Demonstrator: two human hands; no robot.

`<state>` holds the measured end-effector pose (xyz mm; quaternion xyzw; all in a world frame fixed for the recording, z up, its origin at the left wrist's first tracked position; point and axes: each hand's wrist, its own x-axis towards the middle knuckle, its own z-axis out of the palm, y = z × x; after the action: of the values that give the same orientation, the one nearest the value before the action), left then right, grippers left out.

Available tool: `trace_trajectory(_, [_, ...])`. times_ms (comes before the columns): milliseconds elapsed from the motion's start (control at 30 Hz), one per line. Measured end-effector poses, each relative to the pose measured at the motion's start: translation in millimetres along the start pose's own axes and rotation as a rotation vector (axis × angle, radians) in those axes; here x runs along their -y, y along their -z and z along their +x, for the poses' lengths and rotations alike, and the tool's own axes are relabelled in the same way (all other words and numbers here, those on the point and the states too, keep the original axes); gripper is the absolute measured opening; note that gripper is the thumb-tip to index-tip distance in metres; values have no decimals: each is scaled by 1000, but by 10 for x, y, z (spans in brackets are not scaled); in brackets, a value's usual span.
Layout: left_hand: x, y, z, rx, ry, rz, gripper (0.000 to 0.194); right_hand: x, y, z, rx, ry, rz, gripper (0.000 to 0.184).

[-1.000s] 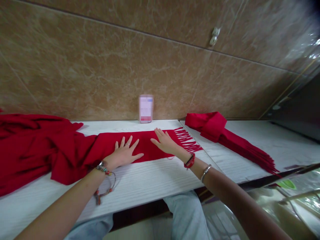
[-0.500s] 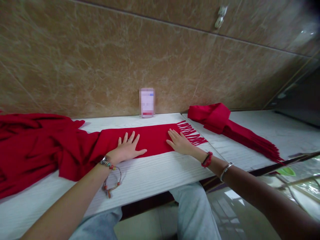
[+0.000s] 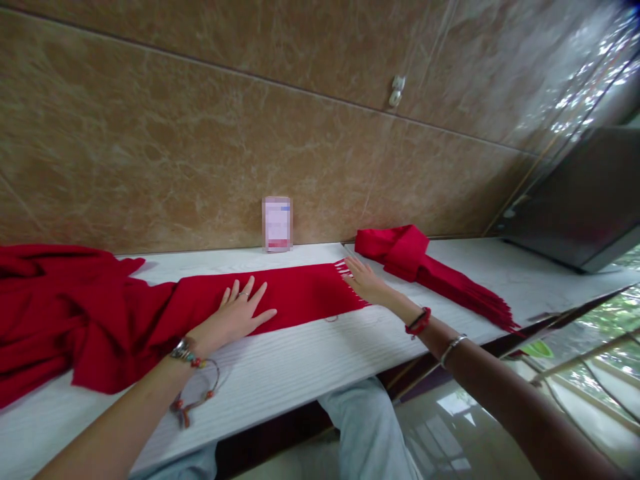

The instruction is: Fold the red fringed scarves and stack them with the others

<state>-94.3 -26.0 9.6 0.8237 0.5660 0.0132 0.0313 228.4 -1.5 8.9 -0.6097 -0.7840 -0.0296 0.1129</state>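
A red fringed scarf [image 3: 305, 291] lies along the white table, its right part flat and its left part bunched in loose folds. My left hand [image 3: 239, 313] rests on the flat part with fingers spread, a ring on one finger and beaded bracelets at the wrist. Over the fringed end is my right hand [image 3: 367, 280], its fingers stretched out and covering much of the fringe. Neither hand grips anything. To the right, a second red scarf [image 3: 400, 252] lies folded over itself, with its fringe toward the table's front edge.
A phone [image 3: 278, 225] with a blurred screen leans against the brown marbled wall [image 3: 200, 153]. The white table [image 3: 300, 360] runs along this wall. A dark boxy object [image 3: 575, 200] stands at the far right end. My knees are under the front edge.
My right hand has slid right along the scarf, from its flat part onto the fringe. The left hand stays spread on the cloth. The whole view has shifted somewhat.
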Motion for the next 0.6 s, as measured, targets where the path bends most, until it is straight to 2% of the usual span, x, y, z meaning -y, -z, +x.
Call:
trace_trajectory(133, [-62, -20, 4, -136, -138, 15, 61, 412, 68, 306, -29, 167, 88, 51])
trace_trajectory(300, [-104, 53, -39, -101, -426, 49, 41, 797, -71, 440, 79, 458, 163, 46])
trace_trajectory(400, [-165, 203, -130, -61, -529, 91, 33, 893, -155, 380, 91, 587, 245, 41])
trace_trajectory(500, [-221, 296, -204, 2, -540, 140, 26, 905, -159, 295, -23, 647, 381, 28])
trace_trajectory(600, [-239, 293, -229, 5, -529, 161, 32, 897, -105, 210, -101, 707, 513, 20])
